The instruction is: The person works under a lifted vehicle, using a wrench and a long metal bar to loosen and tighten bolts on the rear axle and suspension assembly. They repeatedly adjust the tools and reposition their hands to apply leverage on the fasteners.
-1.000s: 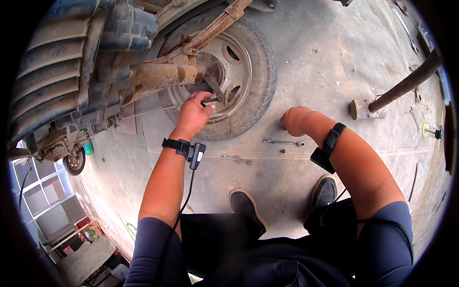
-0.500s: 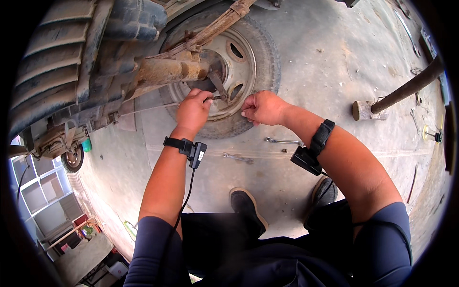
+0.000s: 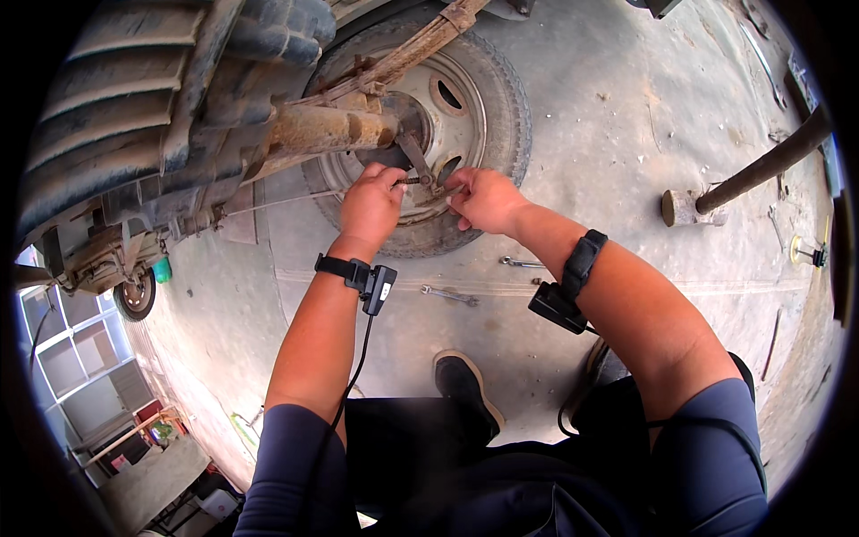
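Observation:
My left hand [image 3: 370,200] is closed around a thin rod [image 3: 300,200], whose dark, coiled or threaded end [image 3: 411,181] sticks out past my fingers. This end meets the lower end of a rusty lever [image 3: 412,154] beside the axle [image 3: 335,131]. On the other side of the lever, my right hand [image 3: 486,200] has thumb and fingers pinched together at the rod's tip. Whatever lies between those fingertips is too small and hidden to name. Behind both hands is a wheel with a grey rim [image 3: 465,134] and a worn tyre [image 3: 512,107].
A rusty leaf spring [image 3: 416,52] and the vehicle's underside [image 3: 116,125] hang at the upper left. Two wrenches, one near [image 3: 449,294] and one farther right [image 3: 521,262], lie on the floor. A wooden-headed mallet [image 3: 684,208] is at the right.
My right hand has moved left and slightly up from beside the wheel to the rod's end at the lever. My left hand keeps its hold on the rod; the view has shifted slightly.

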